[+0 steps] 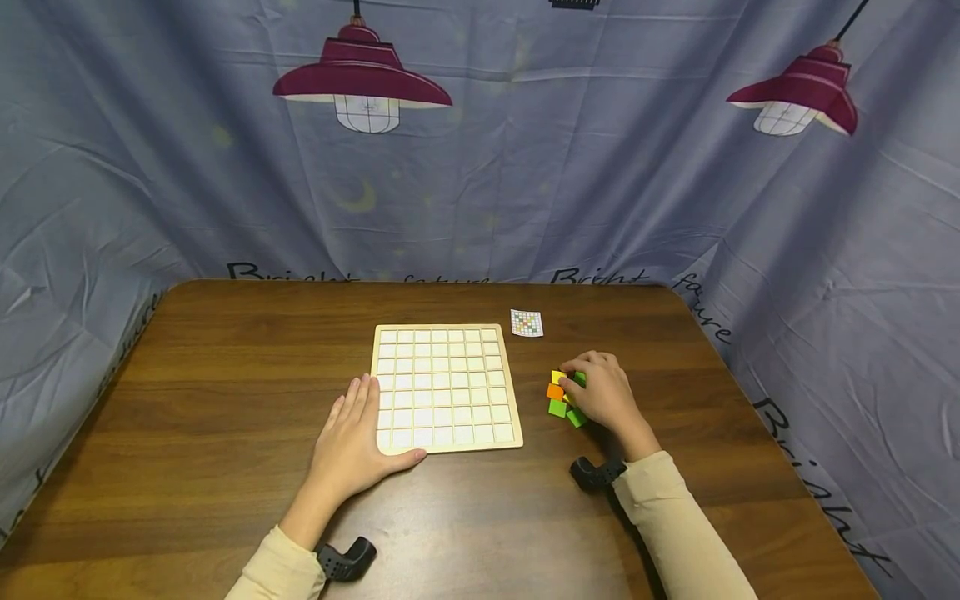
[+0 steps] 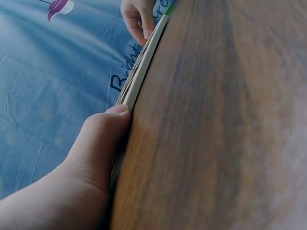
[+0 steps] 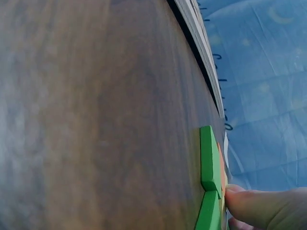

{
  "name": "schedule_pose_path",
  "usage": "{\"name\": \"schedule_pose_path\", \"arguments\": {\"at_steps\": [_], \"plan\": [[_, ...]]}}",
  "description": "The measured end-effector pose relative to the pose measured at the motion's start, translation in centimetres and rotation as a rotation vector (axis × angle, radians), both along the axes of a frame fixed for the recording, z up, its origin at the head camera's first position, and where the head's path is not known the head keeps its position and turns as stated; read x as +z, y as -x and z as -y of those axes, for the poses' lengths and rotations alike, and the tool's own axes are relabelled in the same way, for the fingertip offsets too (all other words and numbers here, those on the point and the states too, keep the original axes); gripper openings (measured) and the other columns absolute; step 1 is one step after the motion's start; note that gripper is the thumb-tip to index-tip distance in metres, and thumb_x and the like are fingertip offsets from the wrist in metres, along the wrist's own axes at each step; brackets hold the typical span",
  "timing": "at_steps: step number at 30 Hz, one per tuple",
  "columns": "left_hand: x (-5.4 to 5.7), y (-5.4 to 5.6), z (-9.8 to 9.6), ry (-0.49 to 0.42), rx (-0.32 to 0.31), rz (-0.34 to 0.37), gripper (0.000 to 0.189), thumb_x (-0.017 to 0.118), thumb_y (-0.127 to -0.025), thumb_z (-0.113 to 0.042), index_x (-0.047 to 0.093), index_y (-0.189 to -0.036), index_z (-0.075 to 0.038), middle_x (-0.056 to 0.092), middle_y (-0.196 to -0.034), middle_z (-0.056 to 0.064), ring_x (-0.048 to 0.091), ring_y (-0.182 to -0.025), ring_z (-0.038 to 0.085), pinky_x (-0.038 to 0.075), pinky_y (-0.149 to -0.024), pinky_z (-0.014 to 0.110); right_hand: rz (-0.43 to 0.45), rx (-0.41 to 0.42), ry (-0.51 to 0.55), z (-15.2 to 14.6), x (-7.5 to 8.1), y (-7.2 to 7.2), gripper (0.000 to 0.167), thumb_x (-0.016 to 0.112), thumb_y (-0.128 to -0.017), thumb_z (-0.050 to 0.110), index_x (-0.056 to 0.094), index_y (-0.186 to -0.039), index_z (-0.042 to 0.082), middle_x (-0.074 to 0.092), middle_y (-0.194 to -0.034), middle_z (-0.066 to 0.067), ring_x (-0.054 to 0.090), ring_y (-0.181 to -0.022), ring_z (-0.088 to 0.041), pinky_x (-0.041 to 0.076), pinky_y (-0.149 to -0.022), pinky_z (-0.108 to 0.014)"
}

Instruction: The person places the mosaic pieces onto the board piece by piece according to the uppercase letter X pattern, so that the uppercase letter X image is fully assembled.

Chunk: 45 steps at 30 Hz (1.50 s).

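Observation:
A pale wooden grid board (image 1: 444, 389) lies flat on the table. My left hand (image 1: 348, 442) rests at its near left corner, fingers straight along the left edge and thumb against the near edge. The thumb meets the board's rim (image 2: 139, 79) in the left wrist view. To the right of the board, my right hand (image 1: 603, 392) is over a small cluster of coloured square tiles, pinching a yellow tile (image 1: 557, 377) between thumb and forefinger. Beside it lie an orange tile (image 1: 554, 392) and green tiles (image 1: 557, 408); the hand hides part of the cluster.
A small printed card (image 1: 527, 323) with a coloured grid pattern lies beyond the tiles, near the board's far right corner. The brown wooden table (image 1: 225, 392) ends at a hanging blue curtain (image 1: 480, 183) behind and at the sides.

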<state>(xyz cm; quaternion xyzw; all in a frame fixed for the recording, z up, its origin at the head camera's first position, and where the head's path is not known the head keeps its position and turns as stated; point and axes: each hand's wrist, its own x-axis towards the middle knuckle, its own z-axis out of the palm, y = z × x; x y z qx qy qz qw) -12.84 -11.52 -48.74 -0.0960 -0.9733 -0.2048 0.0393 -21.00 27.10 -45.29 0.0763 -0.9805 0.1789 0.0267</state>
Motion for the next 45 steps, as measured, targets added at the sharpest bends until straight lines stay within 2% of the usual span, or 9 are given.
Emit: {"name": "schedule_pose_path", "arguments": {"at_steps": [6, 10, 14, 18, 21, 27, 32, 36, 45], "plan": [[0.0, 0.0, -0.1, 0.004, 0.003, 0.000, 0.137, 0.058, -0.067, -0.089, 0.015, -0.156, 0.005, 0.016, -0.164, 0.023, 0.015, -0.154, 0.035, 0.016, -0.126, 0.049, 0.000, 0.001, 0.045, -0.1, 0.1, 0.2, 0.021, 0.071, -0.092, 0.027, 0.071, -0.107, 0.013, 0.066, -0.120, -0.011, 0.045, -0.128, -0.041, 0.035, -0.106, -0.063], [0.0, 0.0, 0.0, 0.003, 0.001, -0.002, 0.137, 0.059, -0.067, -0.089, 0.016, -0.156, 0.006, 0.016, -0.164, 0.023, 0.015, -0.154, 0.035, 0.015, -0.126, 0.049, -0.001, -0.014, 0.077, -0.1, 0.2, 0.6, 0.016, 0.074, -0.090, 0.026, 0.068, -0.100, 0.014, 0.071, -0.100, -0.006, 0.058, -0.108, -0.036, 0.036, -0.101, -0.060], [0.0, 0.1, -0.1, 0.003, 0.000, -0.010, 0.137, 0.059, -0.066, -0.089, 0.017, -0.155, 0.006, 0.017, -0.163, 0.023, 0.016, -0.154, 0.035, 0.016, -0.126, 0.048, -0.002, -0.041, 0.106, 0.2, 0.7, 1.3, 0.014, 0.074, -0.090, 0.025, 0.067, -0.097, 0.016, 0.068, -0.087, -0.002, 0.059, -0.094, -0.030, 0.035, -0.098, -0.056], [0.0, 0.2, -0.3, -0.002, -0.002, -0.025, 0.137, 0.060, -0.065, -0.089, 0.019, -0.155, 0.007, 0.019, -0.163, 0.024, 0.017, -0.154, 0.036, 0.017, -0.126, 0.048, 0.022, -0.034, 0.163, 1.2, 1.5, 2.3, 0.014, 0.073, -0.091, 0.023, 0.066, -0.099, 0.015, 0.067, -0.088, -0.004, 0.059, -0.085, -0.026, 0.044, -0.082, -0.044], [0.0, 0.3, -0.4, 0.000, -0.004, -0.035, 0.137, 0.060, -0.065, -0.089, 0.019, -0.155, 0.007, 0.020, -0.163, 0.024, 0.018, -0.153, 0.037, 0.018, -0.125, 0.049, 0.047, 0.002, 0.208, 2.7, 2.1, 3.1, 0.015, 0.073, -0.091, 0.022, 0.066, -0.101, 0.013, 0.068, -0.091, -0.006, 0.060, -0.080, -0.023, 0.047, -0.069, -0.035], [-0.1, 0.3, -0.4, 0.008, 0.003, -0.029, 0.138, 0.058, -0.065, -0.091, 0.019, -0.155, 0.006, 0.019, -0.163, 0.023, 0.017, -0.154, 0.035, 0.018, -0.126, 0.048, 0.094, 0.087, 0.255, 6.9, 2.1, 4.7, 0.015, 0.071, -0.092, 0.022, 0.066, -0.104, 0.014, 0.068, -0.096, -0.004, 0.063, -0.087, -0.020, 0.051, -0.075, -0.035], [-0.3, 0.3, -0.4, 0.014, 0.004, -0.023, 0.137, 0.056, -0.065, -0.092, 0.019, -0.156, 0.005, 0.018, -0.164, 0.022, 0.017, -0.154, 0.033, 0.018, -0.126, 0.047, 0.128, 0.132, 0.252, 9.8, 1.5, 5.6, 0.016, 0.070, -0.094, 0.024, 0.064, -0.106, 0.016, 0.065, -0.095, -0.002, 0.058, -0.081, -0.019, 0.048, -0.069, -0.032], [-0.3, 0.4, -0.4, 0.013, 0.004, -0.025, 0.137, 0.056, -0.066, -0.092, 0.019, -0.156, 0.005, 0.019, -0.163, 0.022, 0.018, -0.154, 0.033, 0.018, -0.126, 0.048, 0.118, 0.134, 0.210, 11.4, 1.2, 6.1, 0.016, 0.070, -0.094, 0.026, 0.065, -0.107, 0.017, 0.066, -0.097, 0.000, 0.059, -0.079, -0.018, 0.047, -0.067, -0.032], [-0.1, 0.3, -0.3, 0.021, 0.009, -0.010, 0.137, 0.053, -0.066, -0.093, 0.019, -0.156, 0.005, 0.019, -0.163, 0.022, 0.017, -0.154, 0.033, 0.018, -0.126, 0.047, 0.095, 0.133, 0.089, 12.4, 1.0, 6.4, 0.016, 0.069, -0.094, 0.028, 0.070, -0.108, 0.020, 0.065, -0.102, 0.001, 0.060, -0.085, -0.017, 0.051, -0.072, -0.034]]}}
